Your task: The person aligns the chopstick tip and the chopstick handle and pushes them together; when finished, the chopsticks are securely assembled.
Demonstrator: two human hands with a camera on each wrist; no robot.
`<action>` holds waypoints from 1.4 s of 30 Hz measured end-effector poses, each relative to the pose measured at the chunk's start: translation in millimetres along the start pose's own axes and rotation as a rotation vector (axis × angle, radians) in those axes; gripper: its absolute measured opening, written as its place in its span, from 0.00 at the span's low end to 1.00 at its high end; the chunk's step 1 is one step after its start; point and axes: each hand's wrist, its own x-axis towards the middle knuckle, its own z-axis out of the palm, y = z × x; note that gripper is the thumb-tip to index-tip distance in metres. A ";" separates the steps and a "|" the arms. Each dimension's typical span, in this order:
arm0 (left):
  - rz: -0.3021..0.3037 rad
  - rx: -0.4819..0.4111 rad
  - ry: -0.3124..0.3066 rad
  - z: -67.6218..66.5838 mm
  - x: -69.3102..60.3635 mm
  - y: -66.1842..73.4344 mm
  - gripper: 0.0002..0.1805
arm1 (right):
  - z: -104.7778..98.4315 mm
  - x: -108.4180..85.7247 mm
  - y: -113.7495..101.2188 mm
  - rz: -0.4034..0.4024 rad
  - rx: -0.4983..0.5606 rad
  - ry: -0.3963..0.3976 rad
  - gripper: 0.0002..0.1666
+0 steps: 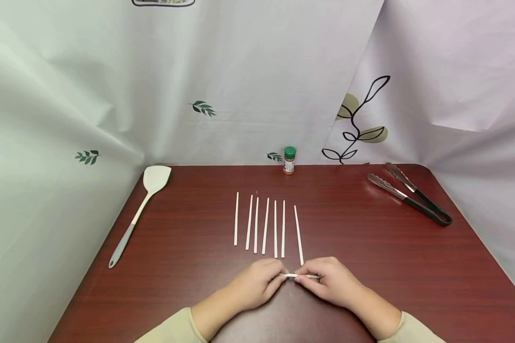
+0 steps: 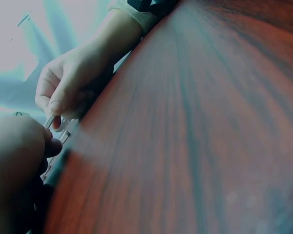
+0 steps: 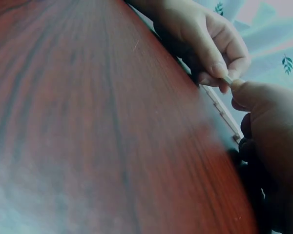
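Near the front of the table, my left hand (image 1: 257, 282) and right hand (image 1: 329, 281) pinch one slim white chopstick (image 1: 291, 275) between thumbs and fingers. It lies crosswise, with a short stretch showing between the fingertips and its right part passing through the right hand. In the left wrist view, the chopstick (image 2: 49, 121) shows at the right thumb; in the right wrist view, a small piece of it (image 3: 227, 79) shows between both thumbs. Beyond the hands, several similar chopsticks (image 1: 256, 226) lie side by side, pointing away. The rightmost chopstick (image 1: 298, 236) slants, its near end close to the right hand.
A white spatula (image 1: 136, 216) with a grey handle lies along the table's left side. Black-handled metal tongs (image 1: 412, 194) lie spread at the right. A green-capped spice jar (image 1: 289, 161) stands at the back edge, before a white curtain (image 1: 240, 71).
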 end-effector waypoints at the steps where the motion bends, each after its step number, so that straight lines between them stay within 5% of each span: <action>1: 0.002 -0.001 0.002 0.3 0.8 0.5 0.02 | 0.0 0.5 -0.4 0.005 0.000 0.001 0.09; 20: -0.021 0.018 -0.023 1.3 3.8 3.0 0.02 | 2.6 1.2 -0.4 -0.040 -0.008 0.043 0.12; 32: -0.044 -0.035 0.013 2.9 1.2 -1.3 0.03 | 3.1 1.3 0.8 -0.020 -0.038 0.042 0.01; 42: 0.019 0.141 0.097 1.9 -3.5 -5.1 0.07 | 2.9 2.5 6.5 -0.154 -0.125 0.114 0.04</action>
